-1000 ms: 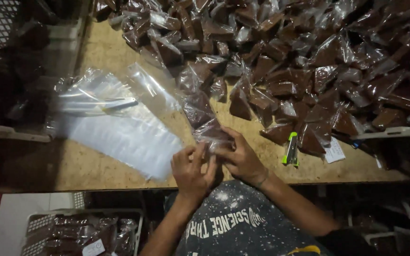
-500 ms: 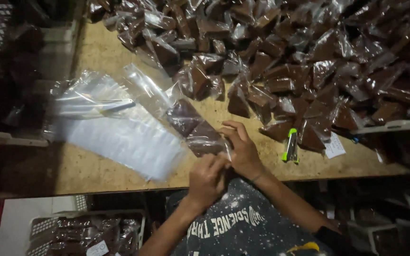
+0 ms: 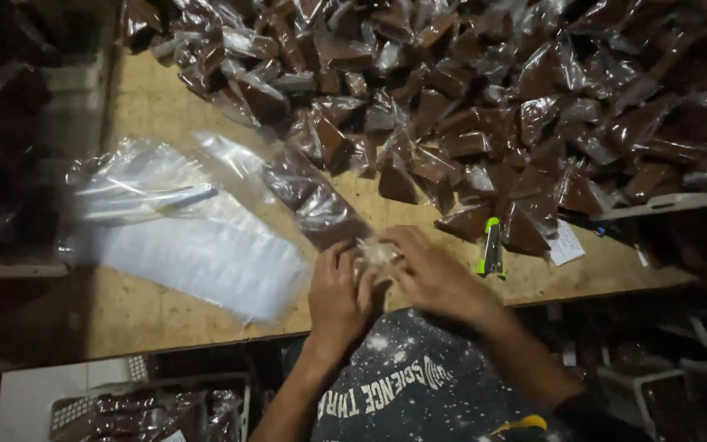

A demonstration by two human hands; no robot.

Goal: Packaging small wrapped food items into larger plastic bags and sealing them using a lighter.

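My left hand and my right hand meet at the near edge of the wooden table. Both pinch the bunched open end of a long clear plastic bag that lies stretched away from me to the upper left, with brown packets inside it. A huge heap of small clear packets of brown stuff covers the far and right part of the table.
A stack of flat empty clear bags lies to the left of my hands. A green and grey stapler and a small paper slip rest on the right. A white basket with packets stands below the table's edge.
My hands have drawn the bag's end toward me to the table's edge and gathered it tighter. The view has shifted closer to the packet heap.
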